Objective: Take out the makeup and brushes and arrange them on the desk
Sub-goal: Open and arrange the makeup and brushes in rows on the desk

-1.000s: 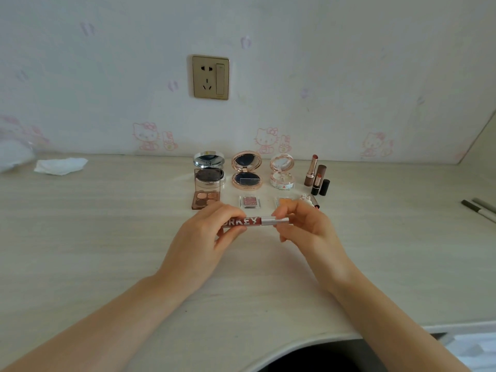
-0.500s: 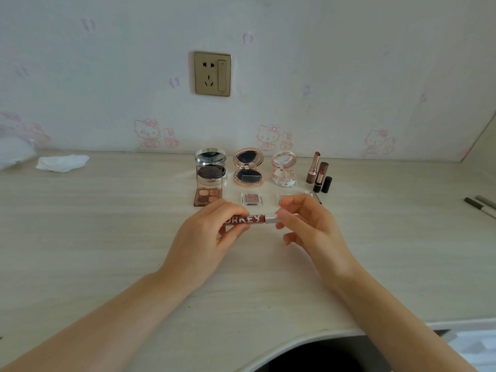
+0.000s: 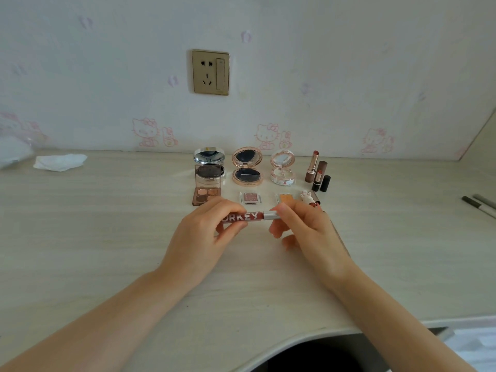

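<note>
A dark-red lip gloss tube (image 3: 243, 217) with white letters and a silver cap lies level between both hands above the desk (image 3: 107, 237). My left hand (image 3: 204, 237) grips its red body; my right hand (image 3: 308, 232) pinches the silver cap end. Behind, three open round compacts stand in a row: silver (image 3: 209, 163), rose-gold (image 3: 247, 167), pale pink (image 3: 282, 169). In front of them lie a brown eyeshadow palette (image 3: 205, 196) and two small square pans (image 3: 251, 197). Two uncapped lipsticks (image 3: 312, 166) with their caps stand at the right.
A crumpled white tissue (image 3: 60, 161) lies at the far left. Two grey pencils (image 3: 480, 206) lie near the right edge. A wall socket (image 3: 210, 72) is above the compacts. The desk's curved front edge (image 3: 308, 335) runs near my forearms.
The fingers of my right hand have shifted along the silver cap. The tube stays level between both hands, in about the same place.
</note>
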A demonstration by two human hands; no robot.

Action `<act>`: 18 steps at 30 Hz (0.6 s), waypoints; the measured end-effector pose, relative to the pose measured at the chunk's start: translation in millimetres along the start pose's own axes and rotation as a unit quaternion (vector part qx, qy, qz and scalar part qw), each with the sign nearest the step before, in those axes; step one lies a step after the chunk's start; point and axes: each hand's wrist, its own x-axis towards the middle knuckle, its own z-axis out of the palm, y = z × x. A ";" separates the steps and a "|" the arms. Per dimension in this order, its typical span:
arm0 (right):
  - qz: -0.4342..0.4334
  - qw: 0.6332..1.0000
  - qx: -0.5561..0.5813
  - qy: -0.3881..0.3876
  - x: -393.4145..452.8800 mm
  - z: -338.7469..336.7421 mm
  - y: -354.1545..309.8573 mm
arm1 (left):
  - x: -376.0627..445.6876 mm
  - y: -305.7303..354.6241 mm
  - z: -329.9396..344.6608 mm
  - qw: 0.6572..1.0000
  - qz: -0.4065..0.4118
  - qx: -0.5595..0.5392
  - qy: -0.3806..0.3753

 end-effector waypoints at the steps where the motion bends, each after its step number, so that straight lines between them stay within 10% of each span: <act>1: 0.001 1.000 -0.012 -0.002 0.2 0.8 0.1 | 0.2 0.5 -0.2 1.000 0.001 0.000 -0.002; 18: -0.069 0.996 -0.011 0.064 1.4 1.4 0.5 | 1.0 2.7 -1.6 1.000 -0.014 -0.005 0.004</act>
